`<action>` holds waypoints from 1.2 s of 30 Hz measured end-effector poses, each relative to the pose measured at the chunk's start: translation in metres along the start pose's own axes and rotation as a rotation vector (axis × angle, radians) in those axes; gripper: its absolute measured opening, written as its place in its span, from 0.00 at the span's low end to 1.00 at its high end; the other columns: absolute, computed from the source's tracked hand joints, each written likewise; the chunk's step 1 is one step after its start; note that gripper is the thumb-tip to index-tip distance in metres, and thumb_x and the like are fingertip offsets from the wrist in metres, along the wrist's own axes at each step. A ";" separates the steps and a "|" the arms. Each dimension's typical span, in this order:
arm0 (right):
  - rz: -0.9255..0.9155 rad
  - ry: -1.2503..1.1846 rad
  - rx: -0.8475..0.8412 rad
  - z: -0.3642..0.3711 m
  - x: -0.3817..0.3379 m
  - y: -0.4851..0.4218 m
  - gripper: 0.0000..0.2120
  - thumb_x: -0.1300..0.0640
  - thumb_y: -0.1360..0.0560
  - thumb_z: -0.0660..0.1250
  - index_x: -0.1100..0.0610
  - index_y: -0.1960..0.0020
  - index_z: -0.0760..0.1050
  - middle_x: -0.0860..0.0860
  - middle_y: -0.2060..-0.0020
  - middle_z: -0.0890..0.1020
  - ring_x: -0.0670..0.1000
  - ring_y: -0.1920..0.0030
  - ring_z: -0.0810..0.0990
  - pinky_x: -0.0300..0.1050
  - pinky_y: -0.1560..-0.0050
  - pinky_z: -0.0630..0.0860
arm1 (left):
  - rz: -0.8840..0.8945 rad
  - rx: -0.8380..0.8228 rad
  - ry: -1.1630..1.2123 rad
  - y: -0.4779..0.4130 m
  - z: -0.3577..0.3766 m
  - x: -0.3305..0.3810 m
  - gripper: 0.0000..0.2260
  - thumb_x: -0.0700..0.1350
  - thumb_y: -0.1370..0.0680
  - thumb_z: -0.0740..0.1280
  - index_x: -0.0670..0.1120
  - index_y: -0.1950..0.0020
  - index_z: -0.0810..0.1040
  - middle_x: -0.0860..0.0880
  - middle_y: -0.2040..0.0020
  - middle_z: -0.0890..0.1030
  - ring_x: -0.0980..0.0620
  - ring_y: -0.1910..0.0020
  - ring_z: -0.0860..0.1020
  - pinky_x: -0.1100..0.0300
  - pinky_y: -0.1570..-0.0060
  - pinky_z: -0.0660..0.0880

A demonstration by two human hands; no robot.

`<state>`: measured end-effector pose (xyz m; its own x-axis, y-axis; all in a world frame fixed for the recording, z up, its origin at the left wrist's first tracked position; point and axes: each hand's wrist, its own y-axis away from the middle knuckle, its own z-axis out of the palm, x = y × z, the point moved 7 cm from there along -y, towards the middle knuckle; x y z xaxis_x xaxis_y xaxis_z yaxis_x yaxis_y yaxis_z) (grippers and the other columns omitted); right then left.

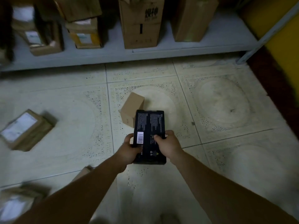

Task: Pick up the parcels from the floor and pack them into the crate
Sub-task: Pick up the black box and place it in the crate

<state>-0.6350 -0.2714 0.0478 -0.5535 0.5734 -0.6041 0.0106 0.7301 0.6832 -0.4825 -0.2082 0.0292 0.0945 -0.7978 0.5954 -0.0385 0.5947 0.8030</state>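
1. Black box (149, 125) is held above the floor (64, 97); left hand (129, 148) and right hand (169, 143) curl their fingers round its near end.
2. Gripped at one end only, it may tip and drop onto the brown box (131, 109).
3. Crate is out of view; turning blind risks tripping on the parcel (25, 130) to the left.

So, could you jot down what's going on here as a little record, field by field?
Held: black box, gripped by both hands
Left hand: on the box's left edge near the barcode
Right hand: on its right edge, thumb on top
On floor: plain brown box; labelled parcel at left; blurred parcel lower left
Behind: shelf with cardboard boxes
Crate: not in view
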 end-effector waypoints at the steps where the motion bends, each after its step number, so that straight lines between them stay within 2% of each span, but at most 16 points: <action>1: -0.008 -0.001 -0.003 -0.009 -0.022 0.026 0.18 0.51 0.22 0.65 0.57 0.37 0.66 0.55 0.45 0.78 0.54 0.48 0.78 0.46 0.47 0.76 | 0.009 -0.002 0.017 0.030 -0.007 0.016 0.27 0.34 0.25 0.67 0.54 0.31 0.63 0.43 0.44 0.79 0.44 0.49 0.81 0.49 0.50 0.80; 5: -0.065 0.012 -0.014 -0.045 -0.118 0.139 0.17 0.52 0.21 0.64 0.56 0.36 0.66 0.52 0.50 0.78 0.52 0.51 0.79 0.44 0.53 0.76 | 0.065 0.008 0.049 0.162 -0.038 0.092 0.27 0.32 0.25 0.67 0.55 0.33 0.66 0.40 0.44 0.79 0.41 0.51 0.82 0.48 0.52 0.80; 7: -0.085 -0.004 -0.013 -0.062 -0.166 0.202 0.18 0.52 0.22 0.64 0.56 0.35 0.66 0.53 0.48 0.79 0.53 0.51 0.79 0.43 0.56 0.76 | 0.111 0.014 0.043 0.233 -0.055 0.133 0.26 0.33 0.25 0.67 0.53 0.32 0.67 0.40 0.46 0.80 0.41 0.53 0.82 0.47 0.51 0.80; 10: -0.149 -0.034 -0.031 -0.082 -0.231 0.287 0.21 0.50 0.22 0.64 0.55 0.33 0.64 0.53 0.43 0.79 0.52 0.48 0.79 0.44 0.52 0.76 | 0.178 0.034 0.039 0.330 -0.078 0.186 0.23 0.33 0.24 0.65 0.54 0.34 0.68 0.43 0.51 0.81 0.46 0.59 0.82 0.56 0.63 0.80; 13: -0.225 -0.081 -0.063 -0.089 -0.283 0.355 0.21 0.51 0.21 0.64 0.55 0.32 0.64 0.51 0.47 0.78 0.53 0.47 0.79 0.48 0.45 0.76 | 0.248 0.050 0.024 0.415 -0.093 0.221 0.21 0.34 0.23 0.64 0.55 0.36 0.68 0.45 0.51 0.81 0.51 0.63 0.82 0.61 0.71 0.79; 15: -0.263 -0.095 -0.086 -0.089 -0.310 0.394 0.19 0.51 0.21 0.63 0.53 0.33 0.65 0.50 0.48 0.78 0.54 0.46 0.79 0.51 0.43 0.76 | 0.303 0.096 0.011 0.463 -0.106 0.235 0.21 0.35 0.23 0.64 0.56 0.37 0.68 0.47 0.53 0.81 0.56 0.67 0.82 0.64 0.73 0.76; 17: -0.322 -0.100 -0.103 -0.084 -0.332 0.430 0.18 0.51 0.21 0.62 0.52 0.33 0.65 0.50 0.48 0.79 0.53 0.47 0.80 0.50 0.45 0.77 | 0.352 0.141 0.029 0.507 -0.119 0.242 0.21 0.36 0.23 0.64 0.57 0.35 0.68 0.47 0.52 0.82 0.53 0.63 0.82 0.62 0.70 0.77; 20: -0.393 -0.087 -0.113 -0.075 -0.357 0.481 0.18 0.50 0.21 0.63 0.52 0.33 0.65 0.50 0.46 0.79 0.53 0.46 0.80 0.50 0.43 0.77 | 0.398 0.201 0.045 0.565 -0.140 0.243 0.23 0.38 0.23 0.65 0.57 0.32 0.67 0.46 0.49 0.81 0.47 0.54 0.82 0.54 0.62 0.78; 23: -0.488 -0.048 -0.133 -0.060 -0.384 0.534 0.14 0.50 0.21 0.63 0.50 0.38 0.66 0.51 0.42 0.79 0.54 0.44 0.79 0.56 0.39 0.75 | 0.459 0.261 0.057 0.620 -0.166 0.240 0.24 0.39 0.22 0.66 0.57 0.31 0.65 0.49 0.50 0.81 0.50 0.56 0.81 0.54 0.60 0.78; 26: -0.586 -0.031 -0.165 -0.033 -0.413 0.587 0.16 0.51 0.21 0.63 0.51 0.35 0.67 0.50 0.42 0.78 0.53 0.43 0.78 0.50 0.42 0.75 | 0.505 0.326 0.073 0.672 -0.203 0.232 0.26 0.41 0.23 0.66 0.58 0.29 0.63 0.51 0.48 0.79 0.50 0.52 0.79 0.49 0.52 0.78; 28: -0.642 -0.013 -0.182 -0.009 -0.429 0.617 0.18 0.51 0.21 0.63 0.52 0.33 0.66 0.50 0.43 0.77 0.52 0.45 0.77 0.48 0.44 0.75 | 0.524 0.357 0.103 0.699 -0.231 0.223 0.26 0.41 0.23 0.66 0.57 0.29 0.63 0.52 0.49 0.77 0.51 0.51 0.78 0.50 0.55 0.77; 32: -0.728 0.037 -0.223 0.074 -0.455 0.678 0.20 0.51 0.21 0.64 0.53 0.32 0.67 0.52 0.38 0.77 0.54 0.42 0.78 0.52 0.40 0.75 | 0.540 0.423 0.159 0.756 -0.311 0.181 0.26 0.41 0.24 0.68 0.56 0.29 0.63 0.50 0.44 0.77 0.47 0.47 0.78 0.47 0.53 0.79; 36: -0.755 0.057 -0.291 0.184 -0.466 0.741 0.21 0.49 0.21 0.64 0.53 0.31 0.66 0.52 0.37 0.76 0.55 0.41 0.77 0.54 0.39 0.75 | 0.546 0.496 0.205 0.811 -0.410 0.123 0.27 0.40 0.24 0.68 0.56 0.29 0.64 0.46 0.41 0.77 0.45 0.46 0.78 0.49 0.55 0.78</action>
<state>-0.2156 0.0711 0.7600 -0.3665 -0.0609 -0.9284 -0.5951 0.7824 0.1836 -0.0943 0.2162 0.7431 0.1143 -0.3404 0.9333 -0.5705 0.7466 0.3422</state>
